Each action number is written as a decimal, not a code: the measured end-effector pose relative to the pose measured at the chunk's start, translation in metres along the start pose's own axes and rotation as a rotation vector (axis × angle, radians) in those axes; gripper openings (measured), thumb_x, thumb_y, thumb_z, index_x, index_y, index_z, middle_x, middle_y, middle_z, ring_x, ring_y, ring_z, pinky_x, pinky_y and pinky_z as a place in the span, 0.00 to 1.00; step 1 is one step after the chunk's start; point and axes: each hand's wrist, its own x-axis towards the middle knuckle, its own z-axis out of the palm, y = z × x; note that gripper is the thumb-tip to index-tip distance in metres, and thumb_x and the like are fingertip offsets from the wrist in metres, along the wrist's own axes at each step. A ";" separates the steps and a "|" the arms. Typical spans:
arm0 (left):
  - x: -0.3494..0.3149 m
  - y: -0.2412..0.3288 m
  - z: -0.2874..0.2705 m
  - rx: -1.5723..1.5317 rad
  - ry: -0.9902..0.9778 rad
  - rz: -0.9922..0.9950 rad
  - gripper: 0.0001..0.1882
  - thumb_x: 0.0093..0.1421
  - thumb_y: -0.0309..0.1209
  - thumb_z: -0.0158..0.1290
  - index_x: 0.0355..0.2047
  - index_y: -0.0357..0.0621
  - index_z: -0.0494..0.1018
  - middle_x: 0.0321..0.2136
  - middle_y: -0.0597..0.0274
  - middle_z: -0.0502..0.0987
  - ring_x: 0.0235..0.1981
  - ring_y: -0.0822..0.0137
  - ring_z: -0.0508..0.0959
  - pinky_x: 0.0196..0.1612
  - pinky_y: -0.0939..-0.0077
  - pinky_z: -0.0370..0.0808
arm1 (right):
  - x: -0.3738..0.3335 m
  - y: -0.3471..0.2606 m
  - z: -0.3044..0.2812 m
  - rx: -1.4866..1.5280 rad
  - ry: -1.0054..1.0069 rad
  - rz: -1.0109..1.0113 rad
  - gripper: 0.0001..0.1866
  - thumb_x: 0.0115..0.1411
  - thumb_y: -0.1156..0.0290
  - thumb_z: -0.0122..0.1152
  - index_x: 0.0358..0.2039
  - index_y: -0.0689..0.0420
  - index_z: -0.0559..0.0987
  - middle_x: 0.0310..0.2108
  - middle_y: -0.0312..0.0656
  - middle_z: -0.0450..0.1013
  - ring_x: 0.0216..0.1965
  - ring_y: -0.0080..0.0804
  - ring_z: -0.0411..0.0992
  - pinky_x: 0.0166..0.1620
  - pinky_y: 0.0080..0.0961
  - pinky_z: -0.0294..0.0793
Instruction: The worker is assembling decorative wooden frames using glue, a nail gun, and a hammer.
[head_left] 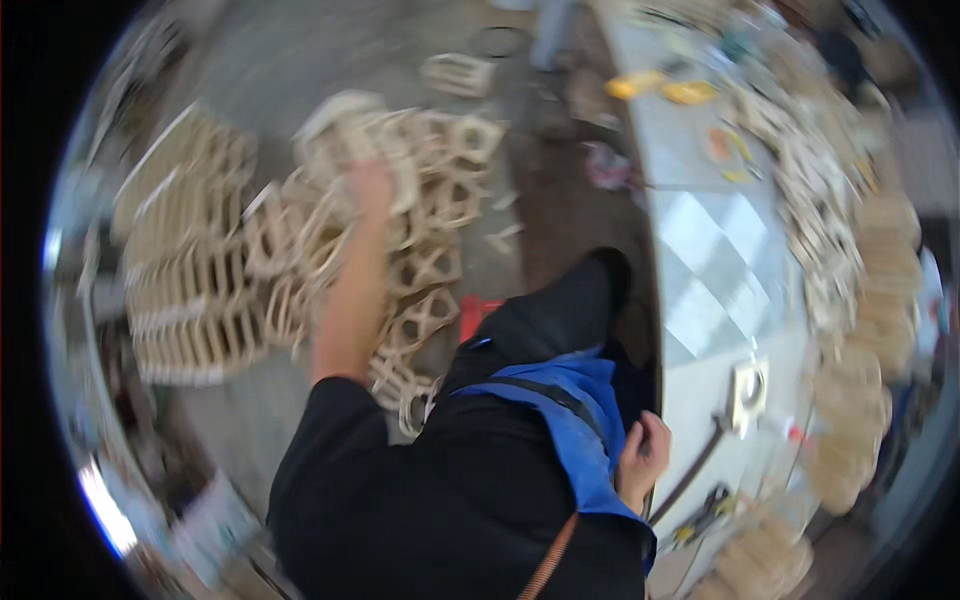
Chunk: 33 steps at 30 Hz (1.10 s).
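Stretched out to the upper left, my left hand (pixel 372 187) is at a heap of pale wooden frames (pixel 420 250). Motion smears its fingers, so whether they grip one of the frames is unclear. A pale frame piece (pixel 340 115) lies just beyond that hand. My right hand (pixel 643 462) rests low by the table's near edge, beside the blue apron (pixel 560 400) on my lap. Its fingers curl inward, and anything inside them is hidden.
Stacked pale frames (pixel 190 270) stand left of the heap. On the tiled table (pixel 650 140) to my right lie yellow-handled tools (pixel 690 93), a small pale plate with a ring (pixel 749 393), pliers (pixel 705 515) and piled wooden pieces (pixel 850 420). Something red (pixel 477 315) is near my knee.
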 end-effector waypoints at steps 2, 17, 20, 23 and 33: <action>0.041 -0.019 -0.037 -0.030 -0.221 -0.006 0.21 0.72 0.42 0.48 0.47 0.34 0.76 0.39 0.54 0.78 0.37 0.62 0.78 0.44 0.66 0.76 | 0.007 -0.015 0.006 0.048 -0.123 -0.048 0.11 0.59 0.80 0.63 0.44 0.61 0.83 0.46 0.45 0.79 0.45 0.42 0.78 0.51 0.30 0.77; 0.225 -0.088 -0.170 0.201 -1.083 0.235 0.18 0.71 0.40 0.50 0.42 0.35 0.78 0.34 0.56 0.79 0.34 0.64 0.77 0.42 0.68 0.75 | -0.008 -0.007 0.001 0.037 0.080 0.085 0.09 0.58 0.77 0.66 0.41 0.59 0.82 0.43 0.40 0.79 0.38 0.40 0.78 0.42 0.26 0.78; 0.219 -0.084 -0.166 0.253 -1.039 0.247 0.18 0.71 0.40 0.50 0.41 0.35 0.78 0.34 0.57 0.79 0.34 0.64 0.77 0.41 0.69 0.75 | -0.005 -0.004 -0.002 0.052 0.107 0.078 0.09 0.58 0.78 0.65 0.41 0.59 0.82 0.42 0.40 0.79 0.38 0.39 0.78 0.42 0.26 0.78; 0.212 -0.080 -0.163 0.293 -0.970 0.257 0.17 0.70 0.40 0.51 0.40 0.35 0.78 0.33 0.57 0.79 0.33 0.64 0.77 0.41 0.69 0.75 | 0.008 0.005 -0.015 0.074 0.150 0.061 0.08 0.58 0.79 0.64 0.40 0.59 0.82 0.41 0.41 0.80 0.37 0.39 0.78 0.42 0.26 0.78; 0.064 -0.111 -0.057 0.358 -0.754 0.276 0.16 0.70 0.38 0.52 0.37 0.36 0.79 0.30 0.58 0.79 0.31 0.65 0.76 0.40 0.71 0.74 | 0.061 0.117 -0.088 0.333 0.638 0.615 0.11 0.63 0.73 0.62 0.45 0.60 0.83 0.36 0.40 0.79 0.34 0.28 0.75 0.39 0.23 0.75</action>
